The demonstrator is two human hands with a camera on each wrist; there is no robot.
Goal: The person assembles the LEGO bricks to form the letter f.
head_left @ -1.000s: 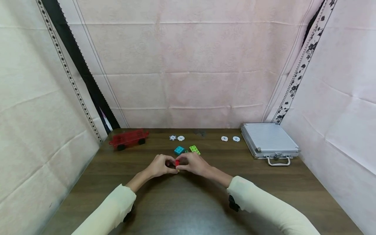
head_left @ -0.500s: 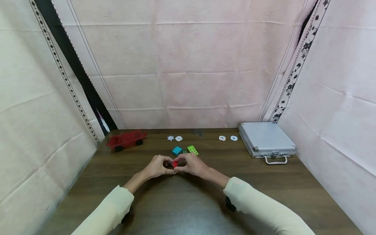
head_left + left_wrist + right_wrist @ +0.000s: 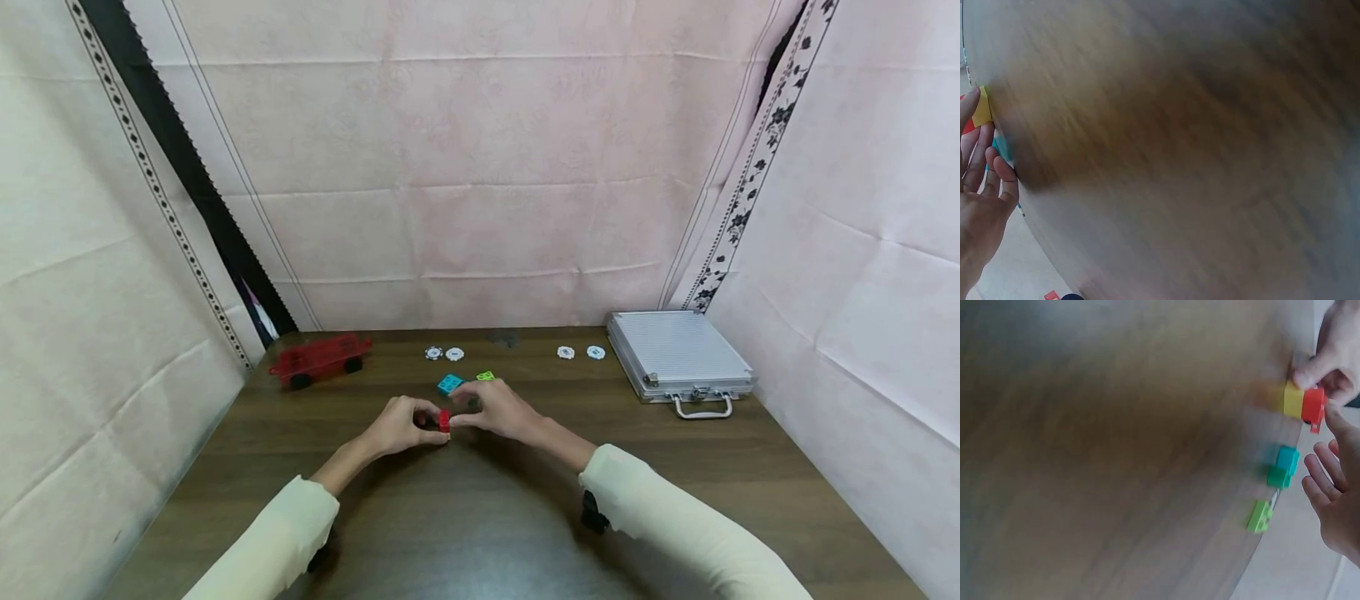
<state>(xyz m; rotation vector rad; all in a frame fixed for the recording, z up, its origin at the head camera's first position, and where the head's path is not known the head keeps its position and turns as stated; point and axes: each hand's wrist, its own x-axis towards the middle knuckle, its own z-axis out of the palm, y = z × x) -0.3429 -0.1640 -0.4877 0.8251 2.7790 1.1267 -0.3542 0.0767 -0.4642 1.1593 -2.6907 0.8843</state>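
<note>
My left hand (image 3: pixel 399 425) pinches a yellow toy building block (image 3: pixel 1293 400) with a red block (image 3: pixel 1312 404) joined to it, low over the table. In the head view the red block (image 3: pixel 444 421) shows between both hands. My right hand (image 3: pixel 498 410) is just right of it, thumb at or very near its side and fingers spread away. The left wrist view shows the yellow block (image 3: pixel 982 107) between the left thumb and fingers. Beyond the hands lie a teal block (image 3: pixel 450 383), a green block (image 3: pixel 1279 477) beside it, and a lime block (image 3: pixel 486 376), partly hidden in the head view.
A red toy wagon (image 3: pixel 321 360) with black wheels stands at the back left. Two pairs of poker chips, including a left chip (image 3: pixel 454 354) and a right chip (image 3: pixel 566 352), lie near the far edge. A silver case (image 3: pixel 681 354) lies at the right. Cloth hangs around the table (image 3: pixel 450 533).
My right hand has loosened from the red block and drawn slightly right, its fingers spreading and covering part of the lime block. My left hand keeps its pinch. The head view has shifted slightly.
</note>
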